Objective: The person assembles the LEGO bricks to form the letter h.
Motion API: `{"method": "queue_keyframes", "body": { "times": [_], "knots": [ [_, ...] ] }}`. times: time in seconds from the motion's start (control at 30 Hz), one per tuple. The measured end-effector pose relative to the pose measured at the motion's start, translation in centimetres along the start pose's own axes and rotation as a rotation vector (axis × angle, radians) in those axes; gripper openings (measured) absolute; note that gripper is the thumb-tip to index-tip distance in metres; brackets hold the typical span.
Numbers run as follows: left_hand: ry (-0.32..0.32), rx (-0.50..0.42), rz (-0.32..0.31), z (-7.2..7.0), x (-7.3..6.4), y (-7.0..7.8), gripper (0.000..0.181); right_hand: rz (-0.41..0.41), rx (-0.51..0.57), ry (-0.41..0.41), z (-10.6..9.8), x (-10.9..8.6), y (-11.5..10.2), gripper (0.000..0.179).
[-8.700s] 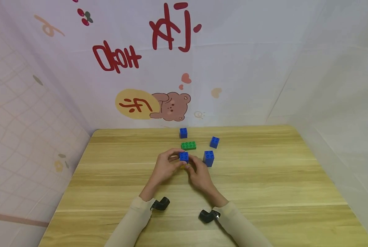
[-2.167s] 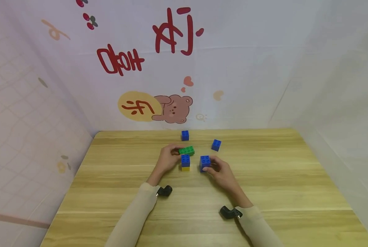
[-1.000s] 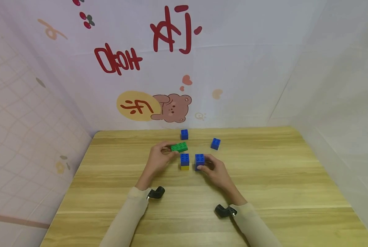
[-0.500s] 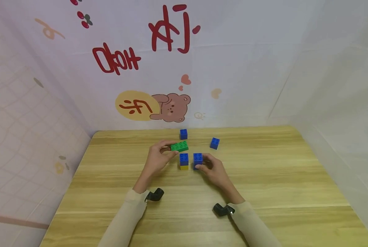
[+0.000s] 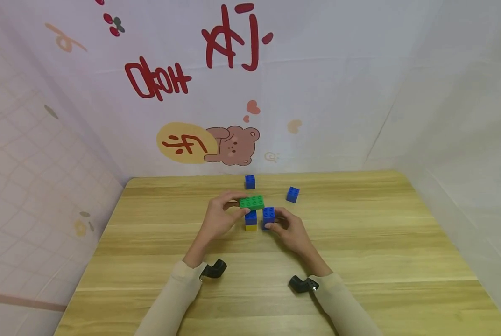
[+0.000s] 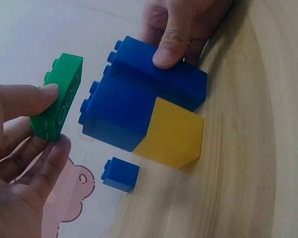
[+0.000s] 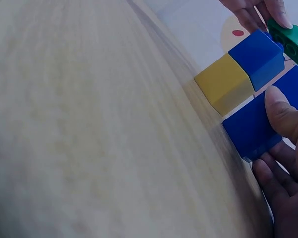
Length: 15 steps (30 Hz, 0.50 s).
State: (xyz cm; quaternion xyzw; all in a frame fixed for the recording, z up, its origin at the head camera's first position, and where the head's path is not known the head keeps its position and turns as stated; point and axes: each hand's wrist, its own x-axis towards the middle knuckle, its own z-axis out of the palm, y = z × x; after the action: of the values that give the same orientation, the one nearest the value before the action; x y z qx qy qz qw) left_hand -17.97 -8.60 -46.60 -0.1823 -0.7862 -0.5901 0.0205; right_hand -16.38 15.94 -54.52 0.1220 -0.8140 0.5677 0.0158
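Head: below centre, left hand pinches the green brick by its left end, length running left-right just above the blue-yellow stack; right hand grips the tall blue block
Left wrist: frame left, we see a gap before the studs
Right wrist: brick's upper right

Soft, even light in the head view; dimmer right wrist view with blurry tabletop

Head view from above, facing forward and down, wrist views close, tilted, both sharing the green brick
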Motion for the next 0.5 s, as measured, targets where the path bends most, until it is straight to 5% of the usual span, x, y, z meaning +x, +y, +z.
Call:
{"method": "queue_keyframes", "body": {
  "times": [0.5],
  "knots": [
    [-0.040,0.029,0.028,0.83,-0.35,-0.18,0.037,0.009,-0.013,-0.016,-0.10,-0.02,0.00,0.040]
  ]
}}
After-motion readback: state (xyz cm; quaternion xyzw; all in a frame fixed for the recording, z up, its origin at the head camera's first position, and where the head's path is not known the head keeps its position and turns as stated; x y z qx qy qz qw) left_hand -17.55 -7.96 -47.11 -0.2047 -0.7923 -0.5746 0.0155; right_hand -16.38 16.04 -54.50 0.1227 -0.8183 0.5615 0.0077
